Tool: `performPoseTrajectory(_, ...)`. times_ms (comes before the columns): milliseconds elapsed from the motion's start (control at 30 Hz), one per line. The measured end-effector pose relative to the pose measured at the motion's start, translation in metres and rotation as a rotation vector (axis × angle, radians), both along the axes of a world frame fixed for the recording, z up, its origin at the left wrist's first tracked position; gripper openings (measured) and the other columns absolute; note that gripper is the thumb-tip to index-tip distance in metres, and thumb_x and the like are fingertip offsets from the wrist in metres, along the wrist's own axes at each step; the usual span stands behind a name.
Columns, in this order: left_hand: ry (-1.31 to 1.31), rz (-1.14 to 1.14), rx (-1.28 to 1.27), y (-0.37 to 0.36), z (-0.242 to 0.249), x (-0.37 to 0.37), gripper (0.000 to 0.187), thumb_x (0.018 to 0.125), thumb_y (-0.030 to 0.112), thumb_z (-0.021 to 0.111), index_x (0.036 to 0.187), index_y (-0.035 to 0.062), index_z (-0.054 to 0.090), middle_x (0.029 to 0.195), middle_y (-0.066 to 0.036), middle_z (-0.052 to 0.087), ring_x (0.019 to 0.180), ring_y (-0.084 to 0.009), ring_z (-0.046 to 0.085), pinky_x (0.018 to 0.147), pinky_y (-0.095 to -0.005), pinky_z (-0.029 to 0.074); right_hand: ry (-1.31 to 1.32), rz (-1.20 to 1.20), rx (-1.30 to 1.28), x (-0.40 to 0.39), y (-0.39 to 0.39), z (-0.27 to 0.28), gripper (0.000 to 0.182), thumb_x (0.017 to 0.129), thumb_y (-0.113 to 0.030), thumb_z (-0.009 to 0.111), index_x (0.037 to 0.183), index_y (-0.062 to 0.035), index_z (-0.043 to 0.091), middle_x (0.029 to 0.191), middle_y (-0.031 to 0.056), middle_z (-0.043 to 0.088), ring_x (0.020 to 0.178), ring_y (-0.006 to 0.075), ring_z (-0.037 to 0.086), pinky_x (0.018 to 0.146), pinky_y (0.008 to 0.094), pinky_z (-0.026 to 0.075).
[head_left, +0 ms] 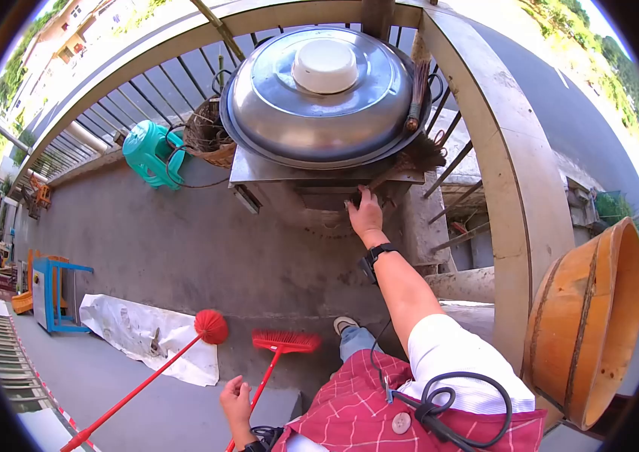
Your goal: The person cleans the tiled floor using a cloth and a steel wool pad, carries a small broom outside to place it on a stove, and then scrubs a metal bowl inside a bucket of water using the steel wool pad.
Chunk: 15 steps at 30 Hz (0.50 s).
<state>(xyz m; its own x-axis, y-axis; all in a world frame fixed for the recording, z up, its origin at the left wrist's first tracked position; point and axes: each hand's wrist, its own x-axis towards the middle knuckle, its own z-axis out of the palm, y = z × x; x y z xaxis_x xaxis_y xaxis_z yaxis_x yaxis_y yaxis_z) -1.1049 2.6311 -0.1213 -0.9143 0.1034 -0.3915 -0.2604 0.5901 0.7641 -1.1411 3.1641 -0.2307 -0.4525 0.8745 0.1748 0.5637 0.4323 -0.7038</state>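
My right hand (pixel 365 216) reaches to the front of a metal stove (pixel 259 167), just below its top edge. Its fingers are bent around something dark that I cannot make out. Beside them, the handle of a dark-bristled hand broom (pixel 421 154) slants down toward my fingers. A large wok with a domed metal lid (pixel 274 98) and white knob (pixel 325 65) sits on the stove. My left hand (pixel 236 401) hangs low with curled fingers, nothing visible in them. Right beside it passes the handle of a red broom (pixel 286 343).
A small whisk (pixel 415 102) leans at the wok's right rim. Left of the stove are a wicker basket (pixel 210 132) and teal stool (pixel 150 151). A red round-headed brush (pixel 211 327) lies over a white sheet (pixel 135 335). A wooden tub (pixel 572 324) stands right, by the railing (pixel 504 135).
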Motion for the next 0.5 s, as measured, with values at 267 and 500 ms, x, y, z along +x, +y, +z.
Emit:
performPoseTrajectory(267,0.128,0.063,-0.224,-0.012,0.034,0.036,0.028,0.079,0.017,0.064,0.103,0.0012,0.064,0.082,-0.013,0.068,0.07,-0.0176,0.065,0.067,-0.0288,0.051,0.002,0.228,0.207,0.023,-0.033,0.012,0.066,0.079,-0.006,0.056,0.138,-0.0036,0.027,0.115,0.0242,0.055,0.096,0.0369,0.058,0.08,0.0445,0.047)
performPoseTrajectory(500,0.409,0.114,-0.189,-0.029,0.115,0.08,0.024,0.082,0.017,0.063,0.101,0.0035,0.066,0.085,-0.011,0.068,0.078,-0.0187,0.065,0.071,-0.0298,0.051,-0.228,0.963,-0.087,0.07,-0.206,-0.013,0.037,0.075,-0.008,0.055,0.112,-0.0051,0.057,0.089,0.0201,0.064,0.083,0.036,0.062,0.075,0.0439,0.048)
